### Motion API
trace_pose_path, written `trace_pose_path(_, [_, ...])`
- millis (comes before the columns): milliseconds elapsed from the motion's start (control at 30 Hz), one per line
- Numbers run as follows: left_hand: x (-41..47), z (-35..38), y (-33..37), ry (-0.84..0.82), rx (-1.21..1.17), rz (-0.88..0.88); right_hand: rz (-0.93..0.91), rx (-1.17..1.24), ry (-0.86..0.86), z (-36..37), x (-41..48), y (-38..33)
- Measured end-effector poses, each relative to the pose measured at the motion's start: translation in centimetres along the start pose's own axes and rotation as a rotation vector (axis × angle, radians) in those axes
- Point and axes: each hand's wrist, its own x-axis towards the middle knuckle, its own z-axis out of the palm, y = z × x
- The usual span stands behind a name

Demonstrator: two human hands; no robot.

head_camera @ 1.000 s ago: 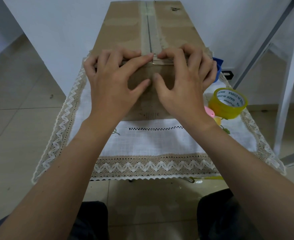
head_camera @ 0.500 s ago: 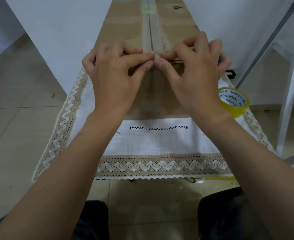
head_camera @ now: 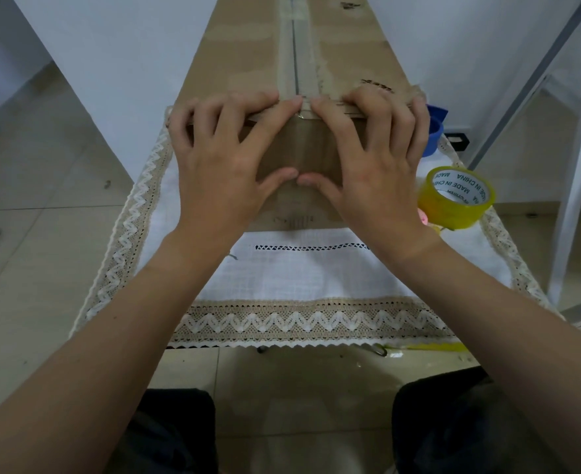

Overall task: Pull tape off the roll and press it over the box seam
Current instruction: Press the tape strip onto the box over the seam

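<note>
We see a long brown cardboard box (head_camera: 350, 63) lying flat on the cloth (head_camera: 316, 278), running away from us. Its top seam (head_camera: 295, 63) runs down the middle under a pale strip of tape (head_camera: 284, 63) that reaches the near edge. The yellow tape roll (head_camera: 456, 196) sits tilted, near the box's right front corner but apart from it.

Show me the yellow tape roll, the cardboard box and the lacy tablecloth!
yellow tape roll (head_camera: 451, 209): head view, on its yellow outer side.
cardboard box (head_camera: 248, 56): head view, on the top left flap.
lacy tablecloth (head_camera: 316, 278): head view, on the bare white middle.
</note>
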Motion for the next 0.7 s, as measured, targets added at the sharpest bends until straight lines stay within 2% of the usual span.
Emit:
trace_pose_path(200, [-0.7, 0.1, -0.4, -0.105, 0.164, 0.068, -0.088, -0.144, -0.11, 0.2, -0.9, 0.9])
trace_pose_path(433, [-0.8, -0.5, -0.2, -0.168, 0.199, 0.07, -0.045, -0.08, -0.058, -0.3, -0.9, 0.4])
trace_pose_path(533, [-0.7, -0.7, 0.1, -0.153, 0.135, 0.029, -0.006, 0.022, -0.044, -1.2, -0.6, 0.2])
trace_pose_path(700, [0.6, -1.2, 1.0, -0.008, -0.184, -0.133, 0.099, 0.094, -0.008, -2.4, 2.1, -0.4])
